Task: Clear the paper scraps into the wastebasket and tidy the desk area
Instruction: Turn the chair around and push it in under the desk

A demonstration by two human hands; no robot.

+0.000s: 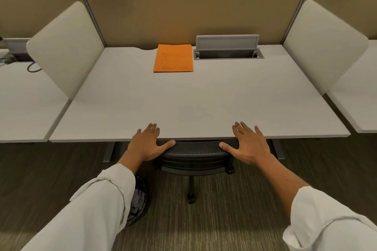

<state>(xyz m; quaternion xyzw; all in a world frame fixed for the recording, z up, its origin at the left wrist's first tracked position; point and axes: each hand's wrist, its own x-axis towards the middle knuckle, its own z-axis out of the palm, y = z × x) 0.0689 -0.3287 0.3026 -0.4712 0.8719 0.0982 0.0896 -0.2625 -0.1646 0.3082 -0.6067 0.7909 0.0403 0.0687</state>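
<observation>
Both my hands are spread flat at the front edge of the white desk (204, 98). My left hand (145, 143) has its fingers over the desk edge and its thumb on the black mesh chair back (195, 149). My right hand (247, 144) mirrors it, with its thumb on the same chair back. The chair is pushed in under the desk. An orange folder (173, 58) lies flat at the back of the desk. A dark mesh wastebasket (138, 199) with crumpled paper inside stands on the floor, partly hidden by my left sleeve. I see no scraps on the desk.
An open grey cable hatch (227, 49) sits right of the folder. White side dividers (65, 47) (324, 45) flank the desk, and a tan partition closes the back. Neighbouring desks lie on both sides; the left one holds cables (32, 67). The chair's base (191, 197) stands on the carpet.
</observation>
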